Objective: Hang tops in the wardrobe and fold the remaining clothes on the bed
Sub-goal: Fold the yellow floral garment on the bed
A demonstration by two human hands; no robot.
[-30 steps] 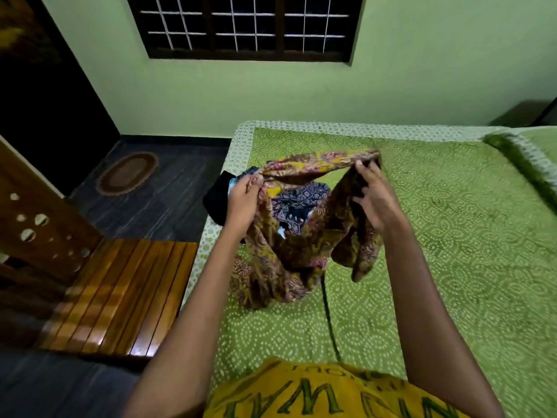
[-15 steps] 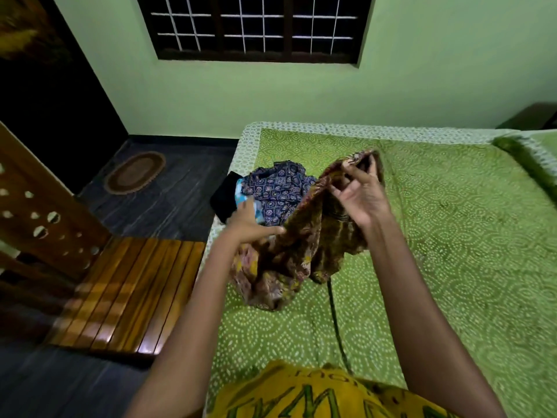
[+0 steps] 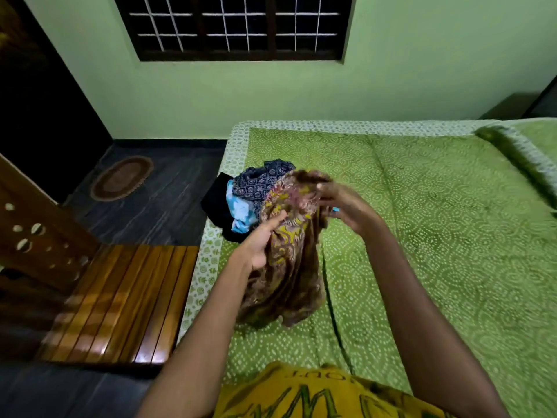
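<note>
Both hands gripping brown print garment (image 3: 289, 254) above bed (image 3: 422, 236): left hand (image 3: 260, 247) mid-cloth, right hand (image 3: 343, 203) at top edge. Tip: find seam/corners, shake flat w/o bunching, then fold. Pile (image 3: 250, 200) just beside.

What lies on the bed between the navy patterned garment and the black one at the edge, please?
In the head view, a light blue and white garment lies between the navy patterned garment and the black garment, touching both in one pile.
</note>
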